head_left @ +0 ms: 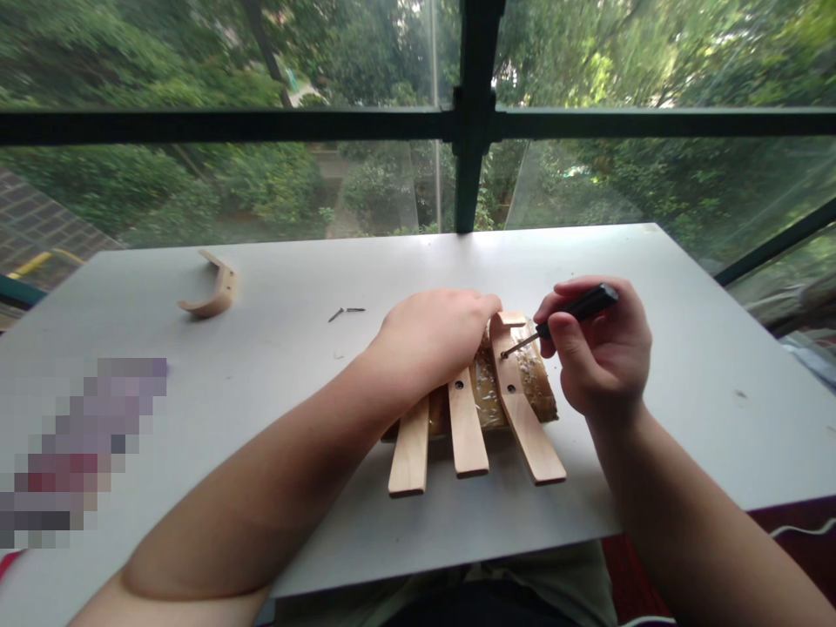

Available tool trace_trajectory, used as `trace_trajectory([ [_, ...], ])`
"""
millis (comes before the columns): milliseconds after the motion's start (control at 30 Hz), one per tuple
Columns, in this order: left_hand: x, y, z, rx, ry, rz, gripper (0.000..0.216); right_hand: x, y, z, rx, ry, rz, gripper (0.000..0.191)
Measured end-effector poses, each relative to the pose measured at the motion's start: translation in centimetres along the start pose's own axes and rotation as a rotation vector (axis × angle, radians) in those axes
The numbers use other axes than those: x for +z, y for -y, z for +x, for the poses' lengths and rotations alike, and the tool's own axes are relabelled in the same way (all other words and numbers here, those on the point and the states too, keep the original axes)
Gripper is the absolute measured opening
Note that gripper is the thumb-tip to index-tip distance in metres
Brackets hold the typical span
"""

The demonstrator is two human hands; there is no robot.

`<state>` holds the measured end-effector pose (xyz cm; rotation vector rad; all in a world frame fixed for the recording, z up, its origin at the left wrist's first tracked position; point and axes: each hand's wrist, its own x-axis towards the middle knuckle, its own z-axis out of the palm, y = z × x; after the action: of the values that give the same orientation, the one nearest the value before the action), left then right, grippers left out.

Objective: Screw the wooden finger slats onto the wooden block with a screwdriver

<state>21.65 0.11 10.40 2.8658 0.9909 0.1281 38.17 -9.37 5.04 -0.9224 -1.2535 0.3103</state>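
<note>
My right hand (pixel 601 357) is closed around the black handle of a screwdriver (pixel 588 302). Its tip meets a screw in the upper hole of the rightmost wooden hook (pixel 532 435), where a second dark screw head sits lower down. That hook lies on a block (pixel 539 383) wrapped in shiny brown tape, beside a middle wooden hook (pixel 467 431) and a left wooden hook (pixel 410 448). My left hand (pixel 444 326) bends over the block's far side, its fingers curled against the top of the rightmost hook; its fingertips are mostly hidden.
Two loose screws (pixel 346 312) lie on the white table (pixel 274 392), left of my left hand. Farther left stands another curved wooden hook (pixel 225 287). A blurred-out item (pixel 91 444) rests at the left edge. Behind the table is a dark-framed window (pixel 474 131).
</note>
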Motion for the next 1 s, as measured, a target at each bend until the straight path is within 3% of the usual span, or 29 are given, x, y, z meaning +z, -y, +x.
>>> trace_trajectory([
  [433, -0.80, -0.44, -0.17, -0.008, 0.035, -0.014, 0.030, 0.02, 0.03, -0.13, 0.016, -0.021, -0.077, 0.017],
  [1000, -0.68, -0.53, -0.42, 0.003, -0.017, -0.031, 0.019, 0.17, 0.21, 0.01, 0.016, -0.008, -0.037, 0.015],
])
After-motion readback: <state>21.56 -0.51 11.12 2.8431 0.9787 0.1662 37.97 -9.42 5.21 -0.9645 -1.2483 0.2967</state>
